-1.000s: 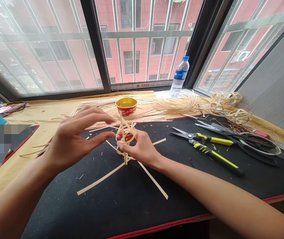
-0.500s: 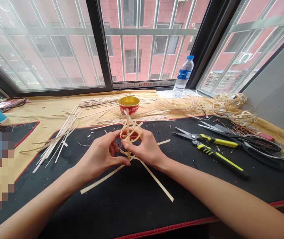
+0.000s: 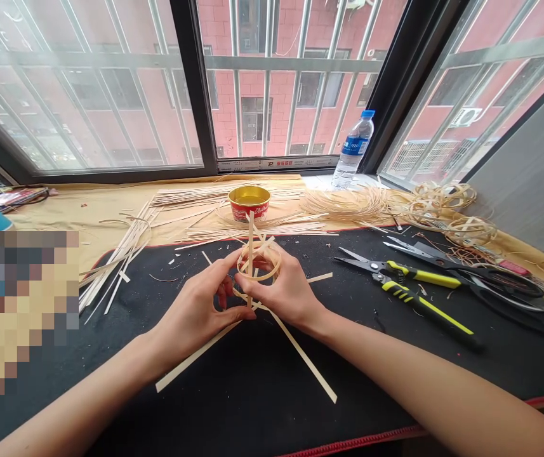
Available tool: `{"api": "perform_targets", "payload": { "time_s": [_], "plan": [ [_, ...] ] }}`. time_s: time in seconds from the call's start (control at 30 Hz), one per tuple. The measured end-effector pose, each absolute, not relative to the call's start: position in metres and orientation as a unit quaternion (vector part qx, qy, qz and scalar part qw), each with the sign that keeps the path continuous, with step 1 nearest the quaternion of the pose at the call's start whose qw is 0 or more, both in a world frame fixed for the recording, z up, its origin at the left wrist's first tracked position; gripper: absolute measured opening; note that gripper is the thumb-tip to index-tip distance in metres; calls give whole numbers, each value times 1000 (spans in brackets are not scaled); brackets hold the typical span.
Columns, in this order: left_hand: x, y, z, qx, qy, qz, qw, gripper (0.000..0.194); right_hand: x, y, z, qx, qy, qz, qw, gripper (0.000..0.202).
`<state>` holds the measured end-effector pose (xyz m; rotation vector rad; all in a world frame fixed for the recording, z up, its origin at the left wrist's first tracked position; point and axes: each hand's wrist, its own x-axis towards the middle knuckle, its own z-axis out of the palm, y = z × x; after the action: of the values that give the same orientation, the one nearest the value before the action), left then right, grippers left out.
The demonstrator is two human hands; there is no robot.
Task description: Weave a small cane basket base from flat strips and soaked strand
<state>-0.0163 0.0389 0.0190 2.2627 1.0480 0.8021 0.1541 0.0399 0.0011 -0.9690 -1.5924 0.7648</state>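
Note:
Both hands meet around a small bamboo-strip frame with a round ring (image 3: 265,277) and an upright strip (image 3: 251,238) crossing its front. My left hand (image 3: 205,293) is closed at the frame's left side, its thumb pressed near the foot of the upright strip. On the opposite side my right hand (image 3: 295,285) pinches the ring, with the thumb in front and the fingers partly hidden behind. Long flat strips (image 3: 306,360) splay out from the base of the frame, low over the black mat (image 3: 252,406).
A red tin (image 3: 249,206) stands beyond the hands. Loose bamboo strips (image 3: 117,270) lie left. Garden shears (image 3: 409,279) and black scissors (image 3: 500,279) rest at right. Behind are coiled strips (image 3: 348,202), woven balls (image 3: 471,228) and a water bottle (image 3: 353,152) beside the window.
The ring sits a little lower around the upright strip and looks wider, with the right thumb and fingers still on it. The whole view has shifted slightly.

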Motion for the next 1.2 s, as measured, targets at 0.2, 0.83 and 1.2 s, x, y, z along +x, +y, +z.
{"api": "perform_targets", "payload": {
  "time_s": [0.2, 0.83, 1.2],
  "plan": [
    [-17, 39, 19, 829, 396, 283, 275, 83, 152, 37, 3, -388, -658, 364, 532, 30],
    [-17, 42, 17, 824, 407, 276, 282, 83, 153, 39, -3, -400, -604, 398, 562, 50],
    [-16, 39, 22, 844, 367, 270, 283, 66, 155, 41, -14, -368, -649, 287, 601, 32]
  ]
}}
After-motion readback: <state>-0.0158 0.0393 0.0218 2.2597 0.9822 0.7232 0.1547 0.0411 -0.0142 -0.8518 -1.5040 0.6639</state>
